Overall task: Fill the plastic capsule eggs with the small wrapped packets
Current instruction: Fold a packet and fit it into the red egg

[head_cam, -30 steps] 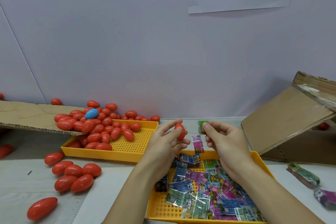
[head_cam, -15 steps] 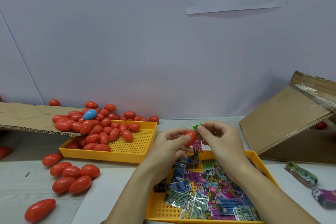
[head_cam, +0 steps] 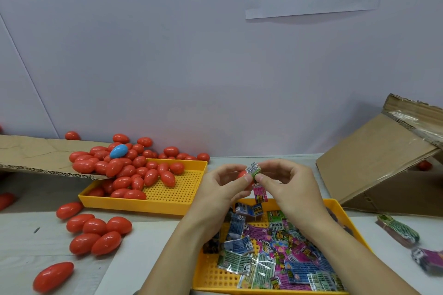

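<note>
My left hand point(head_cam: 221, 189) pinches the red plastic egg half point(head_cam: 242, 175) open-side right so my right hand point(head_cam: 285, 183) can stuff in the folded green wrapped packet point(head_cam: 254, 169).

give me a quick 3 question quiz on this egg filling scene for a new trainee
1. True or false: the right hand pinches a small green packet against the red egg that the left hand holds.
2. Multiple choice: where does the one blue egg lie? A) loose on the table B) on the heap of red eggs in the far yellow tray C) in the packet tray
3. Fill in: the loose packets lie in a ____ tray under the hands.

Key: 1 true; 2 B; 3 yellow
</note>
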Tool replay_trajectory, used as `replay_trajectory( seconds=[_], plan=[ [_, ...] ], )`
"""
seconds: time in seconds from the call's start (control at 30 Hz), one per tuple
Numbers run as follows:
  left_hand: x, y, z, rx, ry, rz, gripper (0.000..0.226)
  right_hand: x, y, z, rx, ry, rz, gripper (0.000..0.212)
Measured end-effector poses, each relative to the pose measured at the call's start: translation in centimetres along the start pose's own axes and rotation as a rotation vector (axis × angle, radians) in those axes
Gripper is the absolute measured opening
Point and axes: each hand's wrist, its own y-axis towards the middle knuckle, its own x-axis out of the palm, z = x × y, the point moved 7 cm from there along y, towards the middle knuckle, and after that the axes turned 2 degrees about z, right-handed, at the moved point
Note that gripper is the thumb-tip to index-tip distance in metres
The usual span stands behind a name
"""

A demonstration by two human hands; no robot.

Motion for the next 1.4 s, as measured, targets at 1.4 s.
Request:
replay_trajectory(
  seconds=[1.4],
  plan=[
    [0.2,-0.3,0.5,0.084,0.368,0.007,0.026,0.3,-0.1,0.6,0.098,0.058,-0.021,0.014]
  ],
)
